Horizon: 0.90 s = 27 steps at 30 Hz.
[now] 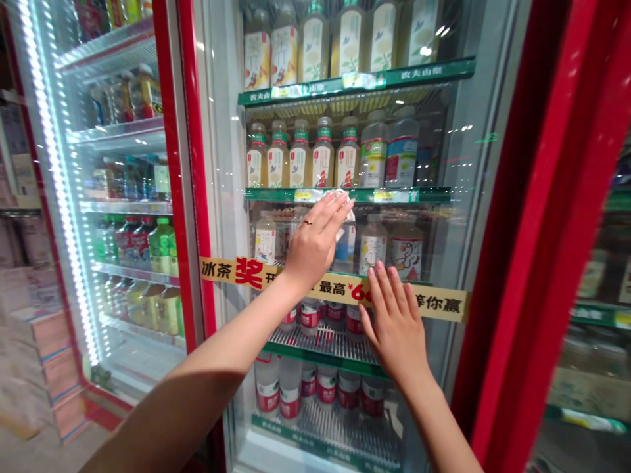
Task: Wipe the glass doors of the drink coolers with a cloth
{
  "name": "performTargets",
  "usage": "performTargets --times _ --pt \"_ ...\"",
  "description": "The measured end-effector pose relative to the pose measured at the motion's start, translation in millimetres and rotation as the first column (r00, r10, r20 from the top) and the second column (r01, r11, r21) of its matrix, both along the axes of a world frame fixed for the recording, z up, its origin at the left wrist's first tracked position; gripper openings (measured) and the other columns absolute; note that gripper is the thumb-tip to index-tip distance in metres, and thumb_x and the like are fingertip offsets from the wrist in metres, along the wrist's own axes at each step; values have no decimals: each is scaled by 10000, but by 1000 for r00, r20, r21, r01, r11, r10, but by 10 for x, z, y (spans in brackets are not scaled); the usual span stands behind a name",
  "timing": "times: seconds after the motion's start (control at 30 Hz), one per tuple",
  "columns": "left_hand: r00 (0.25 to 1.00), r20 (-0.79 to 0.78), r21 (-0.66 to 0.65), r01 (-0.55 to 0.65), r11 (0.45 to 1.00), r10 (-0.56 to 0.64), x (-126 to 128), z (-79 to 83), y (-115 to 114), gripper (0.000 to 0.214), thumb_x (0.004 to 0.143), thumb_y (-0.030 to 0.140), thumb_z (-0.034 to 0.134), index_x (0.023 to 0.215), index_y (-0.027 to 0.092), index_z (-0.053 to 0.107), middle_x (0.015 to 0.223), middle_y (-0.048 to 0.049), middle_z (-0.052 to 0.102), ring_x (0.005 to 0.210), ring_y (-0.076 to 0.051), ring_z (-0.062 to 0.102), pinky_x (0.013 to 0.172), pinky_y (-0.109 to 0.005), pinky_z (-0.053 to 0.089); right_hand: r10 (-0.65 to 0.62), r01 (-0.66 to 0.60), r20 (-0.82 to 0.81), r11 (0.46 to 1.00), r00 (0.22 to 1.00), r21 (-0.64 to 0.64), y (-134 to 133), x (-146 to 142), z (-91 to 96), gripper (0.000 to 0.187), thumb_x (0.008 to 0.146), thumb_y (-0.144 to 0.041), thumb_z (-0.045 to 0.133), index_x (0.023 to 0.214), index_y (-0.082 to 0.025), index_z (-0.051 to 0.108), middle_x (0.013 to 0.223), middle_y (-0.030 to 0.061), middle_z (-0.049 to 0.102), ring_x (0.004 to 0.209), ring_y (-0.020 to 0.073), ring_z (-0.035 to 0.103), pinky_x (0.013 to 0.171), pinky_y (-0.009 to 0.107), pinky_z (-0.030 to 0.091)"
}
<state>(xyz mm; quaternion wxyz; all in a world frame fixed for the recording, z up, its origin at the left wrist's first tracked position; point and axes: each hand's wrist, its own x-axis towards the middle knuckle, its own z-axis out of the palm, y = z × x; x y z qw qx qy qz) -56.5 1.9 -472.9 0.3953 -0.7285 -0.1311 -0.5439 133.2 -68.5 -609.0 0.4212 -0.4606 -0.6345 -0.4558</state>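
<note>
- Cold white light pours from a tall vertical strip of white LEDs (56, 177) over on the left, bright enough to glare.
- White reflections speckle the tall clear glass door (458, 230).
- Shadow darkens the lower part of the bare left forearm (172, 401).
- The stacked pinkish cardboard boxes (62, 374) look smeared.
- Near the right edge, the broad glossy red upright frame (552, 197) slants, stretched and rather dim.

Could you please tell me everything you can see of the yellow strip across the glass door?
The yellow strip is long, narrow and flat, like paper or plastic film, printed with bold black and red Chinese characters. It lies against the glass door, sloping slightly down to the right. The right hand is spread over its right half, apparently touching it, and hides some print. The left hand is above, its wrist crossing in front.
</note>
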Motion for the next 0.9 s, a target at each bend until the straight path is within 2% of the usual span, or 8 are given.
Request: performTargets --times 0.1,0.23,0.37,0.47,0.6,0.7,0.8,0.9 --pt "997 -79 -7 8 1000 -8 100 -67 -44 785 1053 7 392 1760 284 192 1657 -64 581 1625 -234 432 1315 -517 481 7 -7 -1 1000 1000 -7 -1 6 -15 790 1122 -367 459 1776 -221 39 1822 33 207 1697 237 252 1407 438 140" --pt "975 -222 33 37 999 -29 -64 -83 -39 736 1053 15 433 1733 252 285 1630 -68 611 1599 -221 474 1287 -476 516 36 -36 -5 999 999 -8 24 24 -43 780 1124 -401 460 1777 -217 73 1822 19 201 1717 193 145 1414 392 67" --pt "988 -150 30 40 999 -35 -124 44 -11 705 1030 -18 430 1681 253 404 1621 -69 620 1595 -215 480 1284 -489 518 24 -24 -2 999 1000 36 72 17 -75 768 1123 -407 458 1775 -196 113 1815 22 211 1719 161 85 1410 356 18" --pt "998 -57 -9 5 1000 -5 36 82 -32 695 1022 -29 398 1667 226 432 1644 -70 596 1623 -215 434 1309 -494 491 -14 15 -10 997 1000 69 92 4 -93 786 1105 -379 492 1776 -201 124 1793 47 305 1705 199 208 1413 380 55" --pt "980 -194 -19 -58 998 53 143 -4 -69 696 1015 -29 408 1679 181 409 1669 -79 569 1659 -197 360 1339 -445 452 -62 61 7 995 998 74 95 3 -102 805 1096 -340 511 1778 -201 106 1768 71 375 1664 239 344 1410 416 115" --pt "952 -305 1 25 1000 -24 1 -75 -63 684 1025 -29 419 1673 190 411 1652 -74 587 1643 -187 391 1327 -438 470 -68 68 -1 997 998 31 80 15 -107 830 1096 -359 519 1780 -221 69 1773 79 377 1645 260 389 1401 447 169" --pt "930 -340 -41 131 991 -137 -174 -109 -50 639 1027 -52 393 1616 179 483 1618 -90 620 1622 -195 431 1316 -442 481 -40 40 -13 999 999 -37 -2 16 -85 844 1103 -364 516 1779 -248 25 1783 95 381 1648 284 384 1382 500 238" --pt "926 -277 -177 212 961 -255 -223 -143 -87 630 1030 -55 373 1578 218 525 1584 -85 647 1595 -192 476 1294 -463 504 105 -114 -93 989 990 -91 -167 -22 30 765 1121 -353 476 1780 -302 91 1755 116 445 1632 322 409 1312 585 377"
